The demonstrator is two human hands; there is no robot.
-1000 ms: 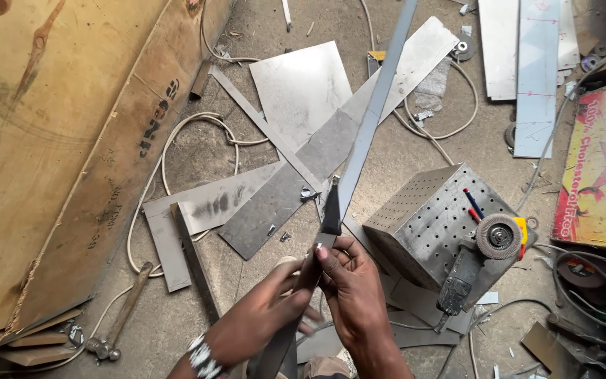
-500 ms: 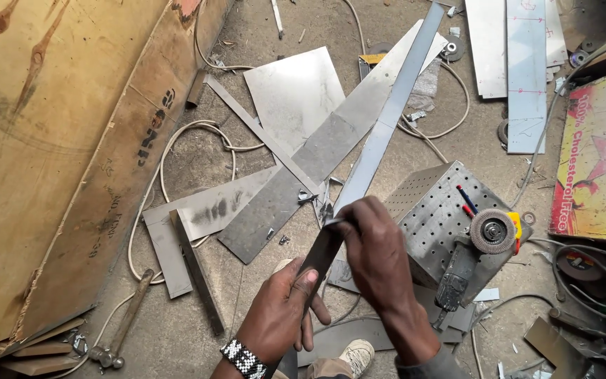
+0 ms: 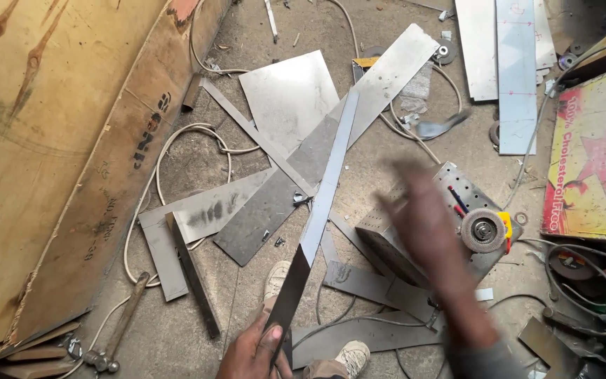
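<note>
left hand [image 3: 257, 349]: clenched around near end of metal strip [image 3: 322, 203]
metal strip: held slanting up and far, over floor scraps
right hand [image 3: 429, 231]: blurred, grip unclear, beside perforated metal box [image 3: 401, 235]

Red-and-yellow rectangular sign [image 3: 594, 161] at right edge

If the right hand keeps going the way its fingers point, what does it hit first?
The blurred right hand points up and left, so probably the long metal strip held by the left hand, though depth is unclear.
</note>
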